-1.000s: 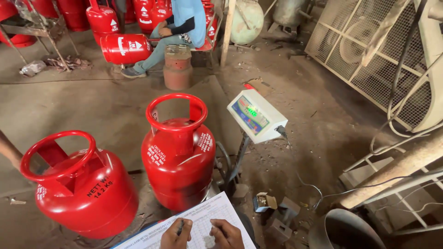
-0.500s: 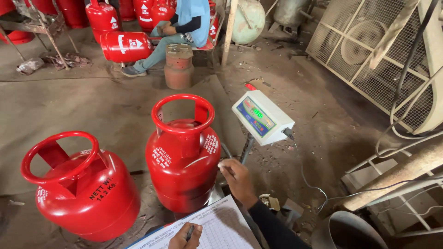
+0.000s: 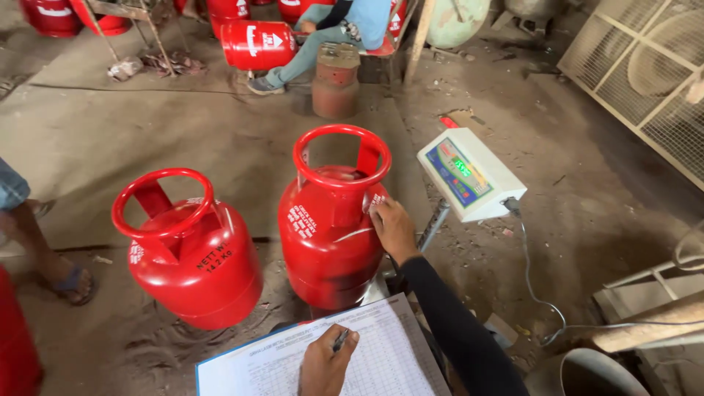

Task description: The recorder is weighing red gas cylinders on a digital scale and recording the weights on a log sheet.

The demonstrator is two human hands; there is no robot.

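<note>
A: Since you asked near to far: left hand (image 3: pixel 323 363) sits at the bottom edge on a printed form sheet (image 3: pixel 389 352) on a clipboard, fingers curled tight around a dark pen (image 3: pixel 341 339), tip on the paper.

B: Right hand?

A: Right hand (image 3: pixel 392 229), black sleeve, reaches forward. Fingers spread flat, gripping nothing, pressed on the shoulder of the near red gas cylinder (image 3: pixel 330 235), just beside its white label.

B: Where's that cylinder standing?

A: Upright, just past the clipboard, on what looks like a weighing platform; base mostly hidden, can't confirm. Ring handle on top.

B: Other cylinders?

A: 1 more red cylinder (image 3: pixel 187 253) to its left, upright on the dirt floor (image 3: pixel 220 139), near but not touching.

B: Scale readout?

A: White display unit (image 3: pixel 471 174) on a post right of the hand, green digits lit, cable hanging off its right side.

B: Further back?

A: Someone's sandalled foot (image 3: pixel 70 282) at the left edge. Far end: seated person (image 3: pixel 337 22) in blue, a cylinder lying on its side (image 3: pixel 257 44) next to them.
</note>
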